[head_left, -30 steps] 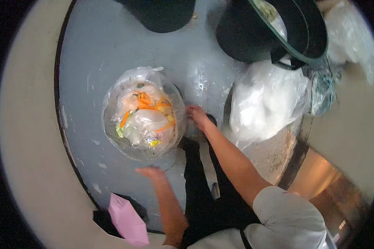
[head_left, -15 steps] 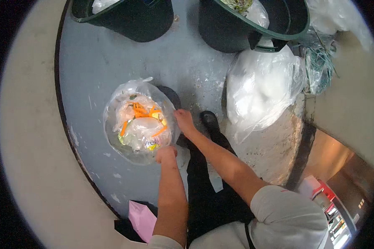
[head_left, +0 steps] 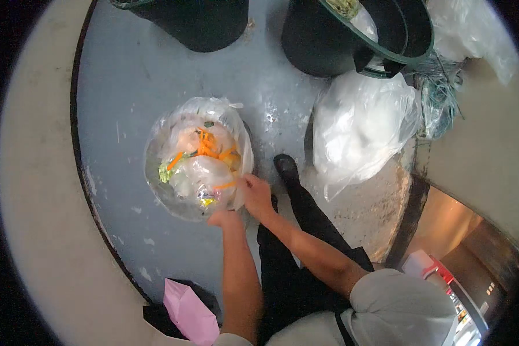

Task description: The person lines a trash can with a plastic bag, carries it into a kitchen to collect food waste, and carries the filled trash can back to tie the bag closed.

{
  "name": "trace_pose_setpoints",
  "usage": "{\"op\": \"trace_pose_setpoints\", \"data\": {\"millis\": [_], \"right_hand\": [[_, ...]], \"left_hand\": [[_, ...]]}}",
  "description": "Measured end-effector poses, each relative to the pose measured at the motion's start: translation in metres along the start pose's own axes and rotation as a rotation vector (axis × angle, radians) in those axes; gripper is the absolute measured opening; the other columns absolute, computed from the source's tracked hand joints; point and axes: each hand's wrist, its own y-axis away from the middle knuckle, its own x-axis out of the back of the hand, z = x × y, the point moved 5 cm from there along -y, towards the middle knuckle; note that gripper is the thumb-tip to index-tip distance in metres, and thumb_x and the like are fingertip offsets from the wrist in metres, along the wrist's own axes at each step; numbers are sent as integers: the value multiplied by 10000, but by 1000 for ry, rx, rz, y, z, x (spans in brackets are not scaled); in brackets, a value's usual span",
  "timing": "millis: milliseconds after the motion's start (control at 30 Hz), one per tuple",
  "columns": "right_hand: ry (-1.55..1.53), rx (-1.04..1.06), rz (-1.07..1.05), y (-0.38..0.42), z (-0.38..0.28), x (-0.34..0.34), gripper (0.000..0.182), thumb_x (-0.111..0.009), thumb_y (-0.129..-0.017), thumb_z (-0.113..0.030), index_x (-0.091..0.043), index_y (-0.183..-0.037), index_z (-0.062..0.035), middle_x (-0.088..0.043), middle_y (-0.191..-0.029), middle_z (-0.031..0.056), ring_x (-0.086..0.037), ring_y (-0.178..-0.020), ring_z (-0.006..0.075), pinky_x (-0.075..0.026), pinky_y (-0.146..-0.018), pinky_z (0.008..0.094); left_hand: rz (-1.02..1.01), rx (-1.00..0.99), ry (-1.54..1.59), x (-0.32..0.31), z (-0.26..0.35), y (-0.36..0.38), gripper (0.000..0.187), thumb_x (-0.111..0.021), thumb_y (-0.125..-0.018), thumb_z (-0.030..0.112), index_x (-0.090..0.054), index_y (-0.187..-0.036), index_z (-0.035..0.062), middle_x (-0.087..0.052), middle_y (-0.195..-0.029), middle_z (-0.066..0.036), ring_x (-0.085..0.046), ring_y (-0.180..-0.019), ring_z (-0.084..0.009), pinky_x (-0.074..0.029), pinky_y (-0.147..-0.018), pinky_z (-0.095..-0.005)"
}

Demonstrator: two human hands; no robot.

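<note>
A clear plastic bag (head_left: pixel 161 193) stands on the grey floor, its mouth facing up. Inside lie orange peel-like strips (head_left: pixel 206 144), a bit of green leaf (head_left: pixel 166 172), crumpled clear plastic (head_left: pixel 205 173) and a small yellow wrapper (head_left: pixel 206 202). My left hand (head_left: pixel 224 218) is closed on the bag's near edge. My right hand (head_left: pixel 256 193) is closed on the bag's right edge, close to the left one. The fingertips of both hands are partly hidden by the plastic.
Two dark green bins (head_left: pixel 323 46) (head_left: pixel 199 26) stand beyond the bag. To the right sits a large filled white plastic bag (head_left: pixel 363 124), beside tangled green strapping (head_left: pixel 438 101). A pink item (head_left: pixel 190 314) lies at lower left. My shoe (head_left: pixel 286 168) is right of my hands.
My right hand has moved down along the bag's rim toward my left hand. My left hand has shifted slightly left, and the bag's far side and contents have changed shape.
</note>
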Motion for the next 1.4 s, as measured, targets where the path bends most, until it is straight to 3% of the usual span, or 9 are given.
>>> {"op": "trace_pose_setpoints", "data": {"millis": [133, 300, 400, 600, 700, 833, 1000, 1200, 1400], "right_hand": [[75, 24, -147, 0, -33, -9, 322, -586, -894, -269, -546, -764, 23, -625, -711, 198, -597, -661, 377, -467, -622, 426], [195, 136, -197, -6, -60, -63, 245, -598, -869, -253, -580, -857, -9, -649, -765, 191, -646, -770, 392, -493, -686, 473], [177, 213, -194, -18, -81, -89, 237, -592, -865, -239, -578, -884, -3, -649, -770, 207, -643, -757, 407, -493, -701, 487], [386, 580, -386, -31, -86, -100, 281, -597, -860, -274, -599, -811, 3, -647, -725, 211, -650, -723, 396, -497, -701, 498], [720, 633, -574, -44, -124, -71, 265, -614, -836, -281, -633, -755, -30, -649, -700, 186, -660, -683, 358, -518, -673, 482], [535, 603, 123, -121, -117, 5, 365, -583, -864, -379, -683, -777, -39, -682, -822, 199, -679, -853, 329, -529, -696, 457], [154, -128, -214, -223, -26, -23, 436, -657, -834, -464, -727, -928, -44, -710, -963, 183, -678, -875, 336, -514, -786, 421], [447, 226, -135, -204, -90, -45, 446, -726, -744, -410, -701, -977, -31, -701, -946, 180, -670, -916, 340, -505, -817, 425], [18, 442, -429, -135, -126, -94, 411, -689, -698, -77, -601, -1098, -52, -656, -907, 126, -649, -839, 277, -504, -782, 378]], "left_hand": [[-318, 86, 358, 10, 17, 10, 614, -374, -946, 459, -441, -1362, 13, -489, -1360, -185, -512, -1221, -374, -459, -983, -531], [188, 594, 330, 129, 22, -35, 355, -579, -895, 282, -528, -1114, 8, -575, -1129, -148, -577, -975, -310, -495, -768, -480], [131, 445, 362, 168, 36, -94, 472, -517, -933, 375, -497, -1216, -1, -570, -1132, -148, -573, -1008, -302, -487, -861, -506], [-148, 606, -99, 106, 74, -83, 408, -544, -904, 419, -609, -1139, 93, -648, -1109, -105, -591, -1039, -284, -496, -842, -461], [-169, 569, -132, 112, 82, -95, 411, -541, -917, 371, -584, -1227, 104, -585, -1292, -102, -572, -1150, -315, -511, -895, -513], [-197, 527, -102, 123, 75, -122, 395, -543, -934, 320, -567, -1255, 91, -569, -1318, -114, -586, -1150, -288, -524, -924, -482], [-334, 270, -158, 121, 96, -143, 399, -504, -964, 246, -523, -1299, 30, -571, -1313, -117, -584, -1157, -279, -522, -945, -437], [-368, 8, 29, 102, 190, -125, 378, -448, -983, 205, -514, -1263, -40, -623, -1108, -130, -627, -960, -225, -529, -860, -370], [-271, -79, -166, 52, 248, -56, 281, -574, -944, 277, -614, -1017, 9, -649, -869, -76, -632, -769, -185, -505, -668, -292]]}}
